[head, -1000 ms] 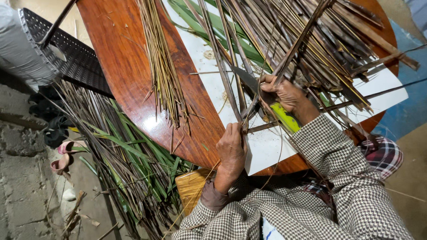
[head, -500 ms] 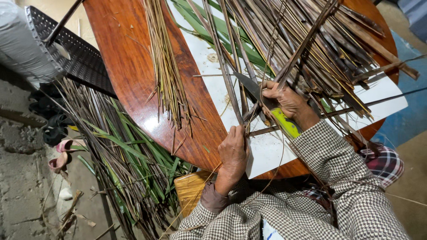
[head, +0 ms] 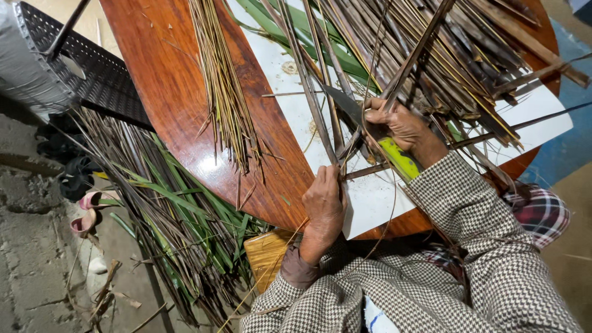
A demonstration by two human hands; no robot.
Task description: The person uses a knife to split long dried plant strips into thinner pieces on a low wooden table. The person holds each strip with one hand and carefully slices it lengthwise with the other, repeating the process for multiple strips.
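The fingers (head: pixel 377 115) of the right hand (head: pixel 399 126) are curled shut around a knife (head: pixel 370 129) with a yellow-green handle, whose dark blade runs up and away from the hand across the white sheet (head: pixel 376 197) on the tabletop (head: pixel 166 92). The left hand (head: pixel 324 203) sits nearer the tabletop's near edge, its fingers pinched closed on a long dry leaf strip (head: pixel 311 105) that runs from that grip up past the blade towards the far edge; blade and strip meet just beside the right hand, though whether the edge is cutting into the strip cannot be told. Both wrists come out of houndstooth sleeves (head: pixel 468 246). Beyond the right hand, a thick heap of dark dried leaves and stalks (head: pixel 456 55) lies fanned over the sheet towards the far right corner, with some green leaves (head: pixel 308 31) under it. To the left of the strip, on the bare red-brown wood, lies a separate bundle of thin yellowish ribs (head: pixel 225 92), well apart from the hands. Below the near edge of the tabletop, just beside the left wrist, a small wooden block (head: pixel 265 259) shows. On the floor (head: pixel 37 265) left of the tabletop lies a pile of green and brown leaves (head: pixel 172 216), and beyond it a black perforated chair (head: pixel 92 74) and a pair of pink sandals (head: pixel 86 213).
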